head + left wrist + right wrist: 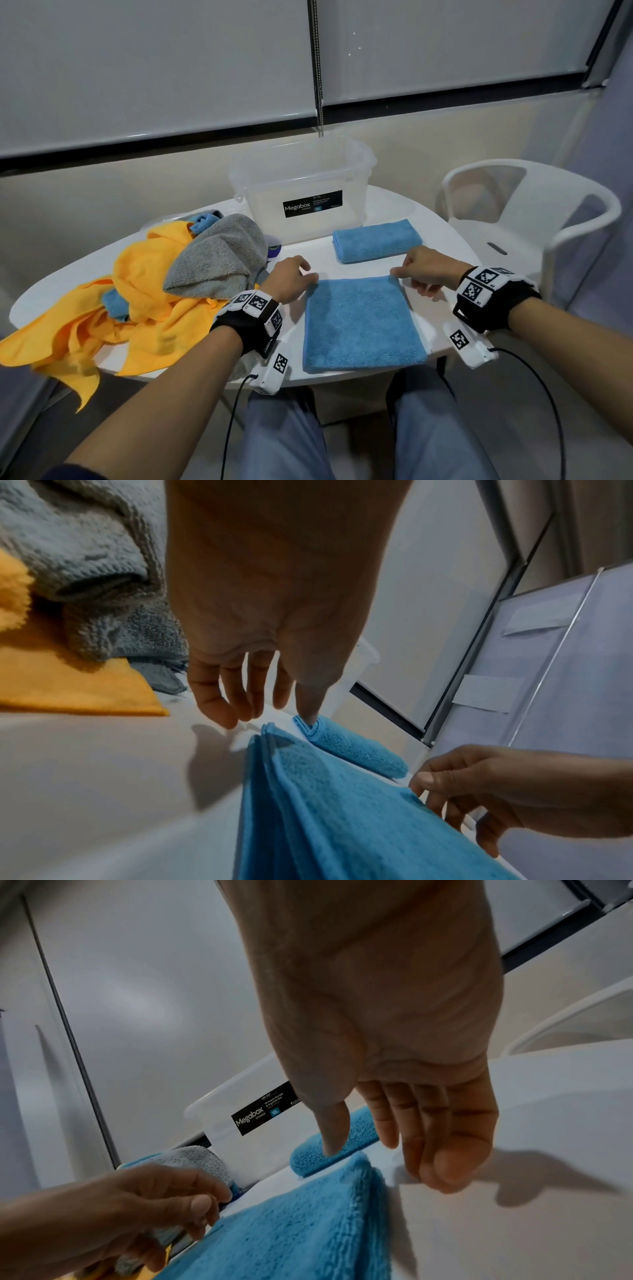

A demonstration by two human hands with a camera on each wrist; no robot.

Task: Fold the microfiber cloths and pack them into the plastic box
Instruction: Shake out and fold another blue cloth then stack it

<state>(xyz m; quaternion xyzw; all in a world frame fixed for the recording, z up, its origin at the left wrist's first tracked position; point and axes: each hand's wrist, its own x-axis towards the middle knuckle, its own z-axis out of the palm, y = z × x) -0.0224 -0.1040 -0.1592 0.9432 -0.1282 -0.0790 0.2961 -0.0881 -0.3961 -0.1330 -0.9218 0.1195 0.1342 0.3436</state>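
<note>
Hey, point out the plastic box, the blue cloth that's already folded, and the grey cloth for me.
plastic box (356,205), head view, bare front wall right of its black label.
folded blue cloth (376,240), head view, middle of its top face.
grey cloth (219,260), head view, middle of the crumpled heap.

The bench (442,246) is white. The square cloth (363,325) on it is plain sky blue, and so is the folded cloth (376,240) behind it. The box (301,192) is clear, milky plastic with a black label (312,204) printed in white, with a small teal patch. In the heap lie yellow-orange cloths (137,274), a grey cloth (219,263) and bits of blue. The wristbands (255,317) are black with white blocks carrying black-and-white square codes. The chair (534,219) is white, the trousers (284,442) blue-grey.
</note>
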